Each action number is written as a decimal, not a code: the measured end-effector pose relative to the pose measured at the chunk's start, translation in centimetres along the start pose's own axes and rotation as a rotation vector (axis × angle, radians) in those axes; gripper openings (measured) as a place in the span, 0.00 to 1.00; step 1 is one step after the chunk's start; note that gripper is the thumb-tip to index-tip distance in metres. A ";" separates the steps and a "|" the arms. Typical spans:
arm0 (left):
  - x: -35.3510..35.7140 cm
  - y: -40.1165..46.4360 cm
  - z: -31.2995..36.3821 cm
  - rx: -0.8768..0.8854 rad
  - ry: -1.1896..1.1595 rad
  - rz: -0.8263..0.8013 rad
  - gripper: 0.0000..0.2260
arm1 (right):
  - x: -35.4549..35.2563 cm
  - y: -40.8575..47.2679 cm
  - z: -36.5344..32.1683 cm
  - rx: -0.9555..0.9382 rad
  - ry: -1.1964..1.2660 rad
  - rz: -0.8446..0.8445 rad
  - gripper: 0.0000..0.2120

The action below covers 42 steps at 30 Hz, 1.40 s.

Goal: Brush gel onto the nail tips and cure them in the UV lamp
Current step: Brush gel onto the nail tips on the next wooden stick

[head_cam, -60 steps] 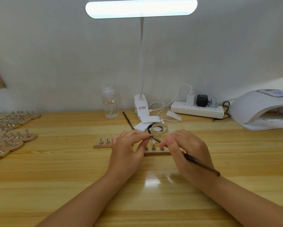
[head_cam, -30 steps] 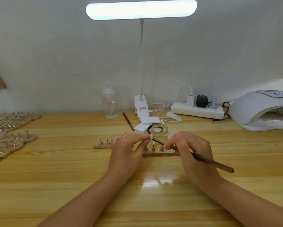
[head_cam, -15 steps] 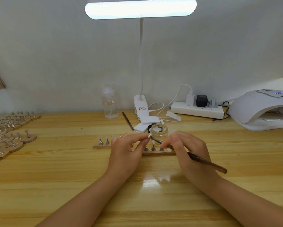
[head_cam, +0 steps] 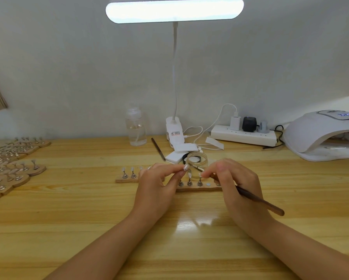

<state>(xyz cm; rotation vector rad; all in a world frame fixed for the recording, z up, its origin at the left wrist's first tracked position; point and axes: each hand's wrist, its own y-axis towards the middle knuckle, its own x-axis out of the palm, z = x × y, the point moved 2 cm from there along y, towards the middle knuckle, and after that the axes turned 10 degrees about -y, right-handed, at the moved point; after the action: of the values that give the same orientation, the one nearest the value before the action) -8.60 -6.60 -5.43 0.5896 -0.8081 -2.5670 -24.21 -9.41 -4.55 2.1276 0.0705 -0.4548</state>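
Wooden stands of nail tips (head_cam: 18, 170) are lying at the far left of the wooden table (head_cam: 72, 215). The left hand (head_cam: 157, 188) is pinching a nail tip (head_cam: 186, 167) above the wooden holder strip (head_cam: 197, 187). The right hand (head_cam: 238, 186) is gripping the gel brush (head_cam: 258, 201), its long axis slanting from lower right up-left, bristles toward the tip, before the glass jar (head_cam: 196, 160). The UV lamp (head_cam: 320, 134) is sitting far right by the white wall. Since half a second ago, the brush is angling slightly lower.

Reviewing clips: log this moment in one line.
stage: gel brushing | left hand: pinches nail tip | right hand: holds brush | UV lamp: unused
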 end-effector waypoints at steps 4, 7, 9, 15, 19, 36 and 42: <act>0.0 0.0 -0.1 0.005 0.008 0.006 0.14 | 0.2 0.0 0.1 0.021 -0.036 -0.053 0.18; 0.0 0.0 0.0 0.017 0.010 0.009 0.15 | 0.2 -0.1 0.0 -0.018 0.002 -0.029 0.21; 0.0 0.0 -0.1 0.029 0.022 -0.005 0.11 | 0.1 0.1 -0.1 -0.053 -0.039 -0.001 0.18; 0.0 0.0 -0.1 0.025 0.103 -0.012 0.07 | 0.2 0.0 0.0 -0.112 -0.116 -0.024 0.18; 0.0 -0.1 0.0 0.040 0.135 -0.010 0.07 | 0.2 0.1 -0.1 -0.163 -0.178 0.009 0.16; 0.0 -0.1 0.2 0.042 0.138 -0.006 0.07 | 0.2 0.0 0.0 -0.249 -0.276 0.012 0.17; 0.0 -0.1 0.2 0.044 0.134 -0.005 0.07 | 0.2 0.0 0.2 -0.232 -0.259 0.003 0.18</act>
<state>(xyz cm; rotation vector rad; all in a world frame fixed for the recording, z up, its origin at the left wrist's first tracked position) -8.70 -6.46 -5.33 0.7688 -0.8195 -2.4891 -24.05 -9.58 -4.75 1.8271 -0.0265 -0.6829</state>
